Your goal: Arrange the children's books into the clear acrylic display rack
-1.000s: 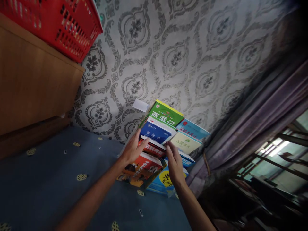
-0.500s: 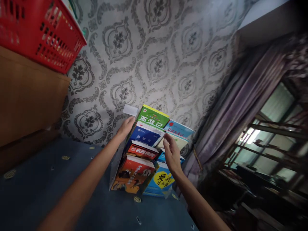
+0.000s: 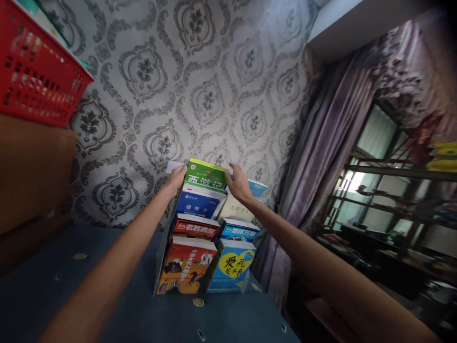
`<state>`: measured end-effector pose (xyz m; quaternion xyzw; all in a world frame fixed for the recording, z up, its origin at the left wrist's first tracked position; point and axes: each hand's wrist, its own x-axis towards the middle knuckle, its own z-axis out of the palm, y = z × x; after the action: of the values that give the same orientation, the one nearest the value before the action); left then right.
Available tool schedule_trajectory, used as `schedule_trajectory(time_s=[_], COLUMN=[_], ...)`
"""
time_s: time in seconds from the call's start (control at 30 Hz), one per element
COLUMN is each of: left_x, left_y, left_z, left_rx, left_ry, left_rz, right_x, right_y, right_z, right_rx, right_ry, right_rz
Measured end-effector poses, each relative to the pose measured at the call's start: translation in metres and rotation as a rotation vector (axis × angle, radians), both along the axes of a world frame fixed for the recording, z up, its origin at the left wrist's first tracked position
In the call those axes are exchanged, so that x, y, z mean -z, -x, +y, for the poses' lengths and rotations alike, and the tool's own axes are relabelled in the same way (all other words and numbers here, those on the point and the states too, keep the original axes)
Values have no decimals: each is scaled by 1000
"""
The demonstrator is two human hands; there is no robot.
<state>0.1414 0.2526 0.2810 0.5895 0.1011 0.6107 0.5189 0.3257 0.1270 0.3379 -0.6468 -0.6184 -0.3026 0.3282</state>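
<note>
A stepped rack of upright books stands on a dark blue surface. At the top back, a green book (image 3: 205,175) with a yellow upper edge sits between my hands. My left hand (image 3: 176,178) is closed at its left edge, beside a pale card (image 3: 173,166). My right hand (image 3: 238,183) grips its right edge, thumb toward the cover, and partly hides a light blue book (image 3: 257,188). Below are a blue booklet (image 3: 198,205), a cream book (image 3: 235,208), two thick books with red (image 3: 197,229) and blue (image 3: 240,232) covers, an orange book (image 3: 187,267) and a blue-yellow book (image 3: 232,267).
A red plastic basket (image 3: 39,71) sits on a brown box-like piece (image 3: 35,171) at the left. Patterned wallpaper (image 3: 210,100) rises right behind the rack. Purple-grey curtains (image 3: 321,143) hang at the right, with wooden shelves (image 3: 392,209) beyond.
My right hand has moved from in front of the right-hand books up to the green book's right edge. My left hand stays at the left edge. The view has shifted right.
</note>
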Motion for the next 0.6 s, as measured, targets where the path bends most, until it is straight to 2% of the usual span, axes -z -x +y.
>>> schedule_trajectory(time_s=[0.1, 0.27, 0.6], left_x=[1, 3, 3], left_y=[-1, 2, 0], left_z=[-1, -2, -1], left_rx=[2, -2, 1], left_ry=[6, 16, 2], left_rz=[-7, -4, -33], right_x=[-18, -28, -20], right_y=[9, 16, 15], right_z=[6, 13, 9], right_rx=[123, 151, 145], right_ry=[141, 271, 222], right_rz=[-72, -58, -81])
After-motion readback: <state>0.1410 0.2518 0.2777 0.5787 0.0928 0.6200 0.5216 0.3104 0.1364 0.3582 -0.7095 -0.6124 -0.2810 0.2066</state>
